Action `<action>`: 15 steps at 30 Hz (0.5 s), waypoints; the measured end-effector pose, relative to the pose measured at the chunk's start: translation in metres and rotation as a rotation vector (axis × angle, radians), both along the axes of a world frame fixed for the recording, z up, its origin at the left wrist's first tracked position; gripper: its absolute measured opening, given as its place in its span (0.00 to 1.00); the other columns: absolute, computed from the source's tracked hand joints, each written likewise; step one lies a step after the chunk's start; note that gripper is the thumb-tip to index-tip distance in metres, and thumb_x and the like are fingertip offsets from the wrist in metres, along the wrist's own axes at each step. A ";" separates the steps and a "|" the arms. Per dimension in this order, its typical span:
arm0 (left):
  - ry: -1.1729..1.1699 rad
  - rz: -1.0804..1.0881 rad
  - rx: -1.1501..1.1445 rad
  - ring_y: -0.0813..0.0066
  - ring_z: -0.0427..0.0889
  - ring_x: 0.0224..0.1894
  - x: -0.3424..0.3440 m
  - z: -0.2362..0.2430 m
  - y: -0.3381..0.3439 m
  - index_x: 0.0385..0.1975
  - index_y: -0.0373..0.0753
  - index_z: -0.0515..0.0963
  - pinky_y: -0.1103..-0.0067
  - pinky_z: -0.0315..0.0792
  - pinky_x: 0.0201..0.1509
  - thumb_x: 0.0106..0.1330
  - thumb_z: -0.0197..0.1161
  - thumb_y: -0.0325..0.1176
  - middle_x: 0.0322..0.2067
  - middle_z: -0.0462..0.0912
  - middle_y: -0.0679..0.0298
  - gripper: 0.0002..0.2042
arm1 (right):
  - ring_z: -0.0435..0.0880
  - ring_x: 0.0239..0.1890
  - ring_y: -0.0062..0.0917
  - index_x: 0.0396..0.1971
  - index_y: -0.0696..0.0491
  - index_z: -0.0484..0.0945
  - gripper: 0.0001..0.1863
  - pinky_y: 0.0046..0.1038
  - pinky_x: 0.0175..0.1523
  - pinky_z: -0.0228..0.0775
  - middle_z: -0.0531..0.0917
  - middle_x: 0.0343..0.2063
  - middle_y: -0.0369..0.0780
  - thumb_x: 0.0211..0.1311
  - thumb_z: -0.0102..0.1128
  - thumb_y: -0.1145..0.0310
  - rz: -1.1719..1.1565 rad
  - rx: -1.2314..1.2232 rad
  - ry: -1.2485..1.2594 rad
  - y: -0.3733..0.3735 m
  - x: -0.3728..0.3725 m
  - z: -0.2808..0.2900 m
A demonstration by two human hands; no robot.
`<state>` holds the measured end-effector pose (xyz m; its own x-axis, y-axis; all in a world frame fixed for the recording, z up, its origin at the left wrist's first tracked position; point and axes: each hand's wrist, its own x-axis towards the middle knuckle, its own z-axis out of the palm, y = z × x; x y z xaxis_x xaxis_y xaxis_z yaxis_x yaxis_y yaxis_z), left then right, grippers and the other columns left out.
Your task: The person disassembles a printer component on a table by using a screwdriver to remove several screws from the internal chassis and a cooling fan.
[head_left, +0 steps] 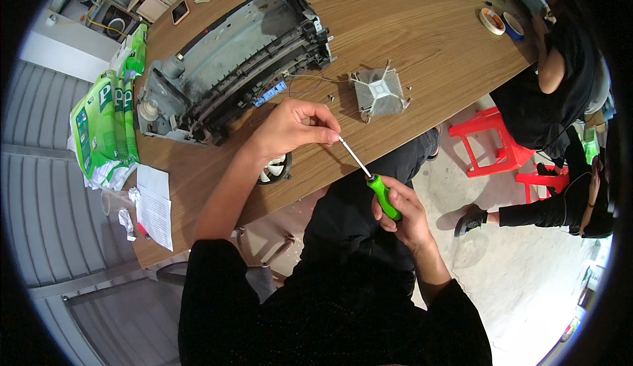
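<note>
A person seated at the near edge of a wooden table (409, 30) holds a green-handled screwdriver (372, 183) over the lap, just off the table's near edge: the right hand (403, 211) is wrapped tight around the handle, while the left hand (293, 127) pinches its fingertips together at the tip of the thin metal shaft; whether something small sits between them cannot be told. The tool looks light and stiff, its moulded handle the sure place to grasp, the bare shaft smooth and likely slippery. On the table just beyond the left hand lies a finned metal heatsink (377, 92), rigid with thin fins that could bend or nick a finger, and a few small screws (330, 98) beside it. To the far left rests a stripped grey machine chassis (231, 63), bulky and probably heavy. A small round fan (277, 168) peeks out under the left wrist. Green packages (105, 122) and papers (155, 204) sit at the left edge; another person (560, 83) works at the right
</note>
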<state>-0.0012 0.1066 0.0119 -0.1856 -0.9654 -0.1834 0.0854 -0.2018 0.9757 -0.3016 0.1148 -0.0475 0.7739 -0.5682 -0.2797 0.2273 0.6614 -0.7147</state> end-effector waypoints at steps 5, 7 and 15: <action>0.428 0.052 0.084 0.77 0.82 0.35 -0.009 -0.024 -0.001 0.38 0.38 0.79 0.78 0.77 0.41 0.69 0.64 0.30 0.33 0.81 0.66 0.04 | 0.62 0.15 0.14 0.61 0.56 0.69 0.25 0.17 0.19 0.52 0.75 0.25 0.39 0.75 0.50 0.53 0.009 0.101 -0.132 -0.002 0.014 0.016; 0.544 0.106 0.112 0.77 0.81 0.34 -0.017 -0.018 -0.014 0.39 0.41 0.78 0.78 0.77 0.40 0.72 0.62 0.34 0.32 0.81 0.68 0.05 | 0.63 0.16 0.14 0.59 0.56 0.69 0.23 0.17 0.19 0.53 0.75 0.26 0.39 0.75 0.50 0.55 -0.009 0.111 -0.179 -0.012 0.024 0.025; 0.531 0.484 -0.050 0.81 0.79 0.32 -0.023 -0.006 -0.064 0.43 0.45 0.79 0.81 0.73 0.36 0.72 0.63 0.40 0.28 0.79 0.73 0.08 | 0.80 0.34 0.36 0.49 0.58 0.70 0.18 0.34 0.38 0.73 0.76 0.36 0.45 0.61 0.63 0.74 -0.483 -1.062 0.364 -0.061 0.051 0.053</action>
